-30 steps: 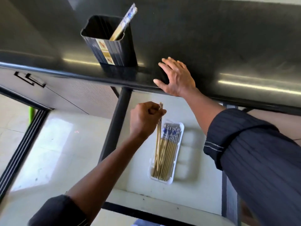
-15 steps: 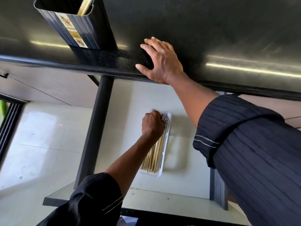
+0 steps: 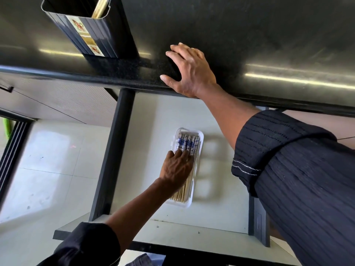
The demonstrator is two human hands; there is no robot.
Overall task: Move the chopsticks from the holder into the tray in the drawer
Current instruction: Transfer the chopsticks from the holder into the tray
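Note:
A white tray (image 3: 199, 135) lies in the open drawer (image 3: 215, 189) and holds several bamboo chopsticks (image 3: 189, 143) with blue-patterned tops. My left hand (image 3: 177, 167) rests flat on those chopsticks, fingers spread, gripping nothing. On the dark countertop (image 3: 249, 35) stands a black ribbed holder (image 3: 92, 31) at the upper left, with a chopstick (image 3: 100, 6) still leaning inside it. My right hand (image 3: 189, 70) lies palm down on the counter's front edge, fingers apart, to the right of the holder.
The drawer has dark side rails (image 3: 113, 150) and a white front panel (image 3: 172, 233). Pale floor tiles (image 3: 48, 160) show at the left, below the closed cabinet front (image 3: 57, 98). My dark sleeves fill the lower right and bottom.
My left hand lowered the chopsticks it held into the tray, let go, and now lies open on the pile. The right hand stayed on the counter.

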